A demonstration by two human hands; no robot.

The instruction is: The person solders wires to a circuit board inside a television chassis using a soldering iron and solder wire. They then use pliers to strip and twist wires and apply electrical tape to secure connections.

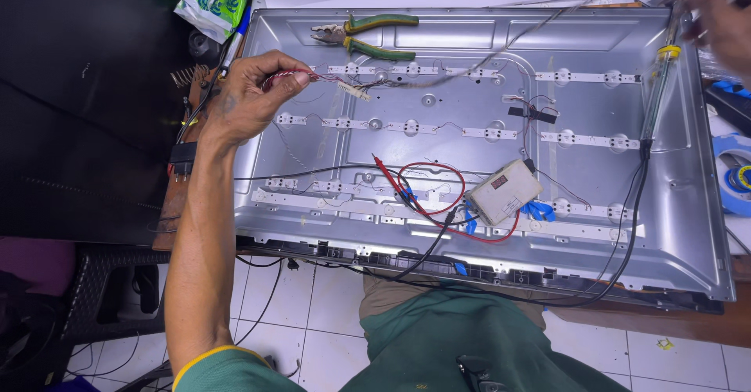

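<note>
Nearest, on the metal back panel [688, 251]: a beige tester box [503, 192] with red and black leads looped beside it, parked within reach. Farther in, left hand [249, 98] pinched shut on a red-and-white twisted wire [291, 76], lifted off the LED strips [415, 71]. Beyond, pliers [368, 36] lying idle. Top corner, right hand [724, 16] blurred; grip impossible to tell.
</note>
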